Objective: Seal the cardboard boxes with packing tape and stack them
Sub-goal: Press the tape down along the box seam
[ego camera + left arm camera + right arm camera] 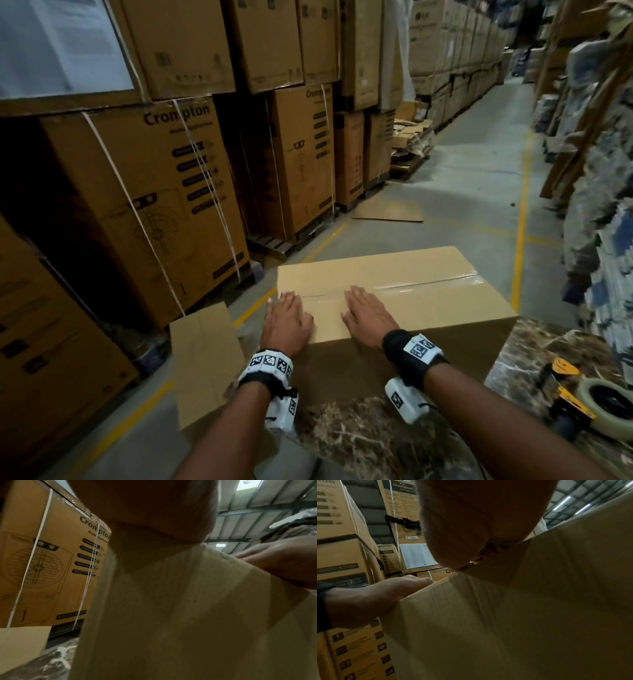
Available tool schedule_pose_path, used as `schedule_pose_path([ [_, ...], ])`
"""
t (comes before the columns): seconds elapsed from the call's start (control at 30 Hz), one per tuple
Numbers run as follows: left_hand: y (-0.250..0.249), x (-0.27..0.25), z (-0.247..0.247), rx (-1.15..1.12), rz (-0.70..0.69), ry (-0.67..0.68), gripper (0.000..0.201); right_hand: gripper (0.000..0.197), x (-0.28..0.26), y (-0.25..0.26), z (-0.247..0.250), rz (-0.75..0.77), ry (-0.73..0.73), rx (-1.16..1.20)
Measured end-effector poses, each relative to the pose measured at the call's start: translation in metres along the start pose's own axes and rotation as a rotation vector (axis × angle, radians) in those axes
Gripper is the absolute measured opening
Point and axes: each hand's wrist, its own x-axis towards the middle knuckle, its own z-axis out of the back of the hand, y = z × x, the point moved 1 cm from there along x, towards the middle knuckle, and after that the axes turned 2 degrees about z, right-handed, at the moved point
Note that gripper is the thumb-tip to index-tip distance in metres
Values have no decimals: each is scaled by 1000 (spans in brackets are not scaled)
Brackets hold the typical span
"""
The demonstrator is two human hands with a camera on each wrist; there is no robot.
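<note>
Cardboard box point(394, 298) sits on the marbled table point(376, 442), its long axis running left to right, the clear tape seam point(428, 284) along it. Left hand point(286, 317) and right hand point(368, 315) both lie palm-down on top near the seam, fingers straight and flat, gripping nothing. Tape dispenser point(579, 397) rests at the table's right.

We see the cardboard box point(180, 608) filling our view, our left hand point(145, 507) dark above it, probably resting on top. Right of it lies our right hand point(283, 563); left stands a printed carton point(51, 561).
</note>
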Motion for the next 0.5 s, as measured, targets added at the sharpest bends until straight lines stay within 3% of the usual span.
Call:
schedule_pose_path([
  [0.27, 5, 3, 3, 59, -36, 11, 58, 59, 36, 32, -6, 61, 62, 34],
  [0.5, -1, 6, 11, -33, 86, 0, 57, 58, 40, 18, -14, -26, 63, 58],
])
